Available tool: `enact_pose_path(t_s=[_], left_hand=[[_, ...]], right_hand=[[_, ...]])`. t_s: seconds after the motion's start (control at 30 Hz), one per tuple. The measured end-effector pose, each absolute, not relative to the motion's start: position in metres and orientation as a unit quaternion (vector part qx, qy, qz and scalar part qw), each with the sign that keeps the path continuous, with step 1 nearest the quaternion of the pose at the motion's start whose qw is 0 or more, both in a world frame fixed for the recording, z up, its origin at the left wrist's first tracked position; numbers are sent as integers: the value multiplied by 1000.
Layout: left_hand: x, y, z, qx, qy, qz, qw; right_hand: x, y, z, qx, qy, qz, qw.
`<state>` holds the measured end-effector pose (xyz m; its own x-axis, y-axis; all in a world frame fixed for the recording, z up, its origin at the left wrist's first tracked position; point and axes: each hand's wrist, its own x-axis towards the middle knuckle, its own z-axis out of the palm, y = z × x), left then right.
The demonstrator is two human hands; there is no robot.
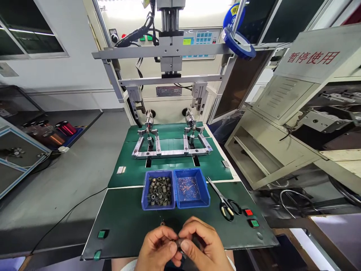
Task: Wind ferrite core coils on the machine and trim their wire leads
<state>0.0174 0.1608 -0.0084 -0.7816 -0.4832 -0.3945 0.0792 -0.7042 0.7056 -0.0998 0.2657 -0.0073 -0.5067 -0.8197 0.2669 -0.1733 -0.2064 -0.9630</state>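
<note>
At the bench's front edge, my left hand [160, 246] and my right hand [201, 242] meet with bent fingers. Between their thumbs and fingertips they pinch a small dark metal part [179, 244], mostly covered by the fingers. Just beyond my left fingers, a small copper-wound piece [162, 223] with thin wire ends shows on the dark green mat. Farther forward, a blue bin [144, 201] holds many small slotted metal cores [160, 191]. Touching it on the right is a second blue bin [208, 199] with loose copper wire scraps [188, 188].
Black-handled scissors [225, 201] lie right of the bins. Red [248, 212] and green [254, 223] buttons sit at the right, another green button [102, 234] at the left. Behind the bins stands a two-station winding machine with a metal fixture [172, 152]. Scissor tips point toward the machine.
</note>
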Motion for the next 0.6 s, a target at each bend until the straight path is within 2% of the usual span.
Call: enact_pose_path(t_s=[0.13, 0.2, 0.27, 0.37, 0.43, 0.6], left_hand=[[21, 159, -7, 286, -289, -908, 102], [23, 158, -6, 283, -277, -916, 72], [23, 157, -6, 283, -273, -917, 62], [23, 157, -5, 284, -280, -913, 81], [23, 157, -6, 287, -289, -908, 94], [27, 159, -7, 302, -319, -888, 138]], right_hand=[[-100, 261, -8, -383, 493, -686, 374], [-100, 259, -8, -367, 483, -687, 399], [-99, 257, -9, -373, 519, -688, 344], [-99, 262, -8, -398, 588, -687, 157], [-100, 267, -7, -442, 614, -650, 74], [-102, 275, -4, -556, 631, -541, 15]])
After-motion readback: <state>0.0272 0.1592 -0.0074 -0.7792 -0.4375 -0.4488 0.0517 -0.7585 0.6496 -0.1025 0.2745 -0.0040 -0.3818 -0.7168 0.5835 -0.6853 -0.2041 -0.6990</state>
